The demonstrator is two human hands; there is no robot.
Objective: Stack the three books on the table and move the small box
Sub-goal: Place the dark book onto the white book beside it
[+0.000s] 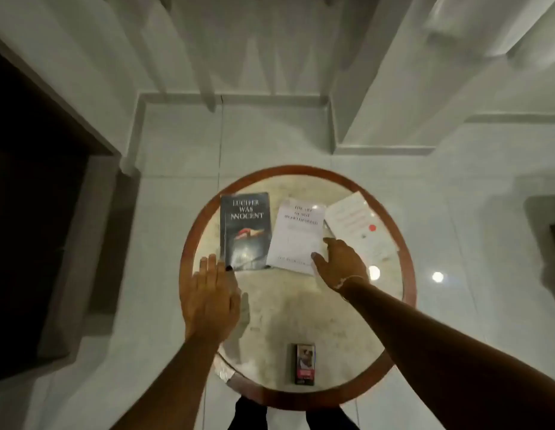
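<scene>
Three books lie side by side on the far half of a round table (296, 308): a dark book (245, 231) on the left, a white book (296, 235) in the middle, and a white book with a red dot (361, 228) on the right. A small dark box (304, 364) lies near the table's front edge. My left hand (212, 299) hovers flat, fingers apart, by the dark book's near left corner. My right hand (341, 263) is spread at the middle book's near right corner, with fingertips touching its edge.
The table has a brown wooden rim (189, 243) and a pale marbled top. It stands on a glossy white tiled floor (474, 243) with bright light reflections. A dark doorway (37, 197) is at the left. My legs show below the table's front edge.
</scene>
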